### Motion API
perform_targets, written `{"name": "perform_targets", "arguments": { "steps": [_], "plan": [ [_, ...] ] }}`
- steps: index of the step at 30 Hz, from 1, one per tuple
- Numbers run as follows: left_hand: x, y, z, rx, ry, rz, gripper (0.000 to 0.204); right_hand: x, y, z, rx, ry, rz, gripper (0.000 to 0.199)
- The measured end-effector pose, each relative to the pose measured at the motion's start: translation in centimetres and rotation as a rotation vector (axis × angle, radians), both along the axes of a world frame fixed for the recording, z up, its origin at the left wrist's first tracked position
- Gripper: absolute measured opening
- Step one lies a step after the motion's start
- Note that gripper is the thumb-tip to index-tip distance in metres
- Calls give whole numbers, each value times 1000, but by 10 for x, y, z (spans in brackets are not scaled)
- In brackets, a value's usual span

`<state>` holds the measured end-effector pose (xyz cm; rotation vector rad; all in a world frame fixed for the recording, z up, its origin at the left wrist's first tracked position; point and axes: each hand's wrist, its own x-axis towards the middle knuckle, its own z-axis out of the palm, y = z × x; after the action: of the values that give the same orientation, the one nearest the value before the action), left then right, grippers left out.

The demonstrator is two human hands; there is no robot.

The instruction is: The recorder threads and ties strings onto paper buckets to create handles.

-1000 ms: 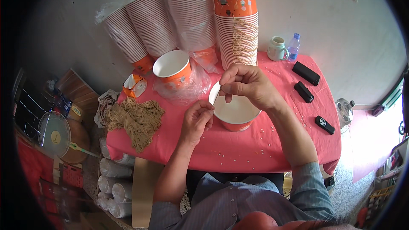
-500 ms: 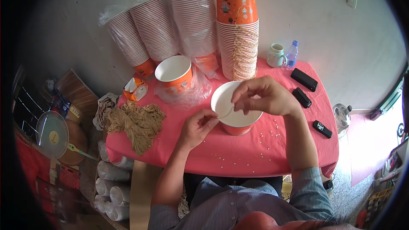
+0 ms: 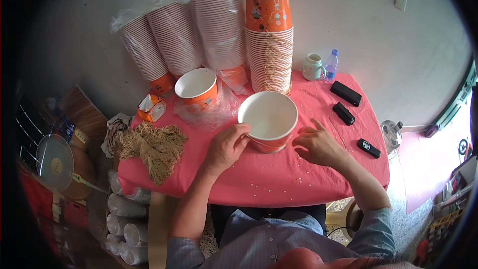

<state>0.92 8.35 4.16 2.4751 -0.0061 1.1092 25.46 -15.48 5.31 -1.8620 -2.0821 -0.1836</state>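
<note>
A white-lined paper bucket with an orange outside stands upright in front of me. At its left side, my left hand is pinched closed by the rim, on what looks like a thin cord. This cord seems to run across the bucket's near side, just under the rim. To the right of the bucket is my right hand, its fingers apart and nothing visible in them. A bundle of tan cords lies on the table at the left.
Behind stand a bucket stack with cords hanging on it, several plastic-wrapped stacks and a single bucket. A tissue pack lies left. Mug, bottle, black cases and a remote are right. Small pale bits dot the red tablecloth.
My right hand has come down from above the bucket's opening to its right side, and its fingers have spread. The left hand stays by the rim. The view has shifted slightly.
</note>
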Motion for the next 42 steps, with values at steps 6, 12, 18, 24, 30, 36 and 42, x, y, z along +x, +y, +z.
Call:
{"name": "perform_targets", "arguments": {
  "steps": [6,12,18,24,30,36,42],
  "plan": [
    [-1,6,-8,-136,-22,39,27,-4,17,-26,-2,161,34,23],
    [-8,4,16,-493,-56,30,16,-19,9,6,198,237,-137,69],
    [-2,9,33,-742,-18,-144,16,-26,0,15,289,214,-140,84],
    [5,6,44,-693,-7,-130,15,-37,-15,24,399,263,-127,95],
    [18,6,49,-714,28,-190,12,-29,-25,23,361,402,-86,65],
    [29,16,29,-900,93,-259,16,-28,-29,12,378,533,-119,44],
    [45,27,13,-944,179,-304,15,-17,-31,10,333,668,-222,31]
  ]
}}
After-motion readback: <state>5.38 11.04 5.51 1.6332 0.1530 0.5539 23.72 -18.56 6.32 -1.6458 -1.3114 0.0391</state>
